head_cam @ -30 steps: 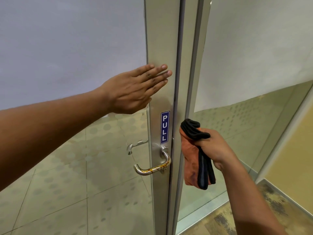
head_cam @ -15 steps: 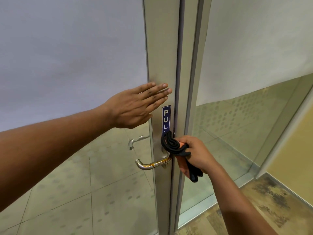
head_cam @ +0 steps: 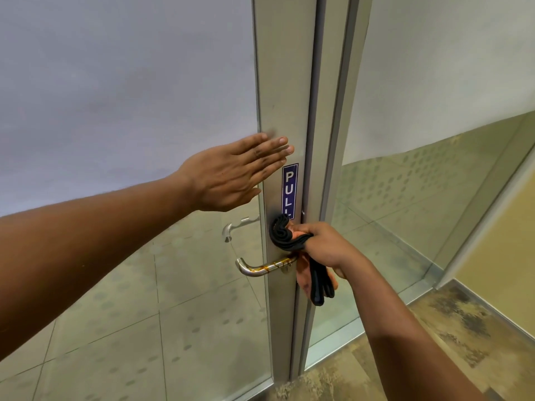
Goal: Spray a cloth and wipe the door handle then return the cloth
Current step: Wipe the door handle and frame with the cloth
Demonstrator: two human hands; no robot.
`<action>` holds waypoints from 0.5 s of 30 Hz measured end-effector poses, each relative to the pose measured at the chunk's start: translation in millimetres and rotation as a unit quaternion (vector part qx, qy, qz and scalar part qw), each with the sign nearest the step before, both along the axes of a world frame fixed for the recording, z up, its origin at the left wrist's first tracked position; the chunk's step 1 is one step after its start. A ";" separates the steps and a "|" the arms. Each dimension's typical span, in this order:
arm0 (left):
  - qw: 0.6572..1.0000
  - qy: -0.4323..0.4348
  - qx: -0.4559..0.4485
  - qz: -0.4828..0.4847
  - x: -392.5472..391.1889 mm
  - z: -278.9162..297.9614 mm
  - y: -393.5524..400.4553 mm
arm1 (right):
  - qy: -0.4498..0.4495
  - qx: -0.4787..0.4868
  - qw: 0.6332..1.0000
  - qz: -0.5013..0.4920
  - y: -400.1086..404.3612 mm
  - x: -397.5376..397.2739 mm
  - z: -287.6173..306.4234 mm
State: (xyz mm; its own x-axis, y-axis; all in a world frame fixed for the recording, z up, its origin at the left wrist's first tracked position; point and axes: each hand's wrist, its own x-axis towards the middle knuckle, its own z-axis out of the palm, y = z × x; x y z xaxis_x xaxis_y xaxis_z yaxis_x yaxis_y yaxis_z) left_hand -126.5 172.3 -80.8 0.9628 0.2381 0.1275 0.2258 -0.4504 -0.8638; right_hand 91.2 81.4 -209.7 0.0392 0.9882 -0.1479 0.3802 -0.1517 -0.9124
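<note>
- As the wipe nears, the right hand (head_cam: 327,250) grips a bunched cloth (head_cam: 285,235), orange with black edging, its fingers curled round the fabric and its loose tail hanging below the fist.
- The cloth's upper fold presses against the door frame (head_cam: 282,82) just under the blue PULL sign (head_cam: 290,189), right above the root of the handle (head_cam: 265,267).
- The handle's long axis runs nearly level, from its mount beside the cloth out to the left, ending in a curved tip; orange-brown streaks show on the bar near the mount.
- So the bar lies below and to the left of the cloth-holding fingers; the right hand is much the nearer, and a short drop followed by a leftward sweep along the bar looks like the move called for.
- The left hand (head_cam: 231,175) lies flat on the door above the handle, fingers straight and held together, fingertips on the frame, apparently steadying the door.
- A second lever (head_cam: 236,227) shows through the glass.
</note>
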 end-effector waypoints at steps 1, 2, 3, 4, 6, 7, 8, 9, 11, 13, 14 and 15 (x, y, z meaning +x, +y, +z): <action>1.000 0.003 0.005 0.000 0.1 -0.7 0.9 | 0.006 -0.005 1.000 -0.001 -0.3 -0.2 -1.0; 1.000 0.005 0.012 -0.002 0.3 -0.9 1.2 | 0.006 -0.005 1.000 -0.004 -0.5 -0.6 -1.1; 1.000 0.008 0.019 -0.005 0.6 -0.9 1.2 | 0.007 -0.003 1.000 -0.006 -0.6 -1.4 -1.3; 1.000 0.010 0.024 -0.008 0.9 -1.2 1.3 | 0.008 -0.001 1.000 -0.009 -1.4 -2.6 -1.1; 0.999 0.019 0.033 -0.003 1.2 -1.6 1.3 | 0.011 -0.001 1.000 -0.014 -2.1 -5.0 0.4; 0.999 0.023 0.036 0.001 1.2 -1.4 1.1 | 0.005 -0.001 1.000 -0.017 -1.6 -5.7 0.4; 0.999 0.025 0.035 0.003 1.1 -1.0 0.8 | -0.009 -0.002 1.000 -0.019 -1.3 -6.3 0.5; 0.999 0.025 0.033 0.004 0.9 -0.9 0.4 | -0.022 -0.003 1.000 -0.020 -1.4 -6.8 0.5; 0.999 0.022 0.030 0.001 0.6 -1.7 0.9 | -0.043 -0.002 0.999 -0.021 -2.3 -8.7 0.1; 0.999 0.021 0.029 0.004 0.8 -1.1 1.2 | -0.081 0.000 0.997 -0.019 -3.5 -11.3 0.1; 0.999 0.022 0.027 0.009 1.0 -0.6 0.4 | -0.106 0.001 0.994 -0.018 -4.2 -12.8 0.2; 0.999 0.022 0.024 0.015 1.4 -0.2 -0.5 | -0.131 0.002 0.991 -0.018 -4.7 -14.9 0.5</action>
State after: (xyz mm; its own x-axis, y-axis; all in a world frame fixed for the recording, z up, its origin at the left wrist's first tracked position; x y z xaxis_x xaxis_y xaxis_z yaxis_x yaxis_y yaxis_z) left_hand -125.1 171.8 -81.0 0.9604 0.2612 0.0972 0.1996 -0.4012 -0.8940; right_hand 76.3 76.7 -209.2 0.1120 0.9859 -0.1246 0.5981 -0.1671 -0.7838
